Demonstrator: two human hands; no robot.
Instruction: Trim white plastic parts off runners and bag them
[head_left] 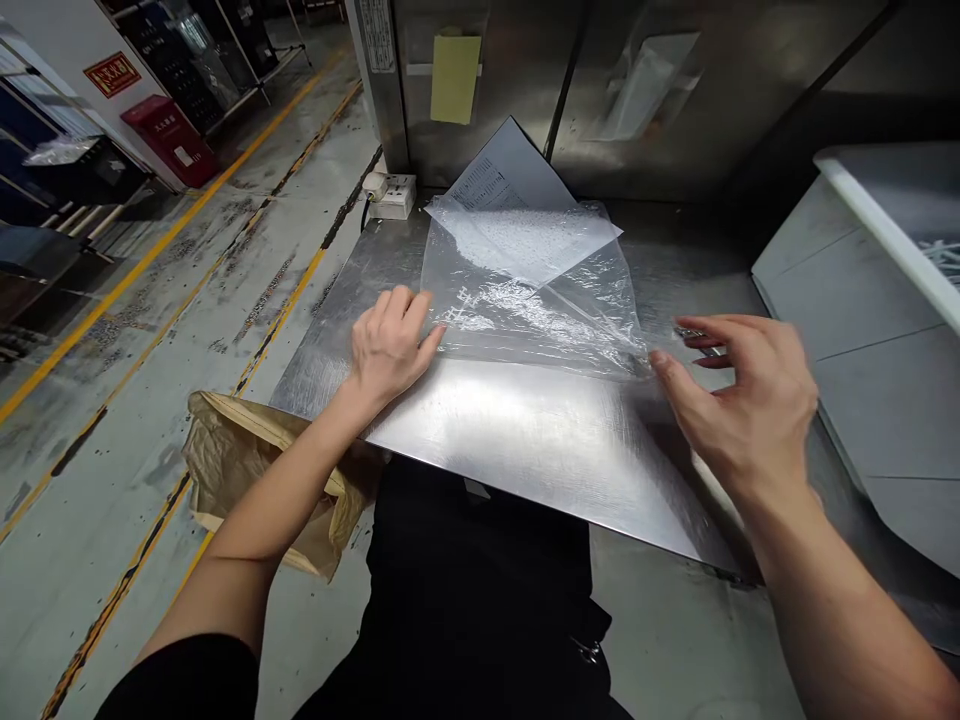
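Note:
A clear plastic bag point(525, 315) lies flat and wrinkled on the steel worktable point(510, 410). Its upper part overlaps a printed sheet of paper point(510, 170), which shows through the film. My left hand point(394, 335) is at the bag's left edge, fingers curled and the thumb on the film; its fingertips are partly hidden. At the bag's right corner is my right hand point(742, 395), with thumb and fingers apart. The right thumb tip is at or against the corner, and a bit of shiny film shows near the fingers.
A brown paper sack point(259, 440) stands open below the table's left edge. A white power strip point(394, 197) sits at the back left corner. To the right is a large white bin point(847, 270) with pale pieces inside. A steel panel point(517, 80) rises behind the table.

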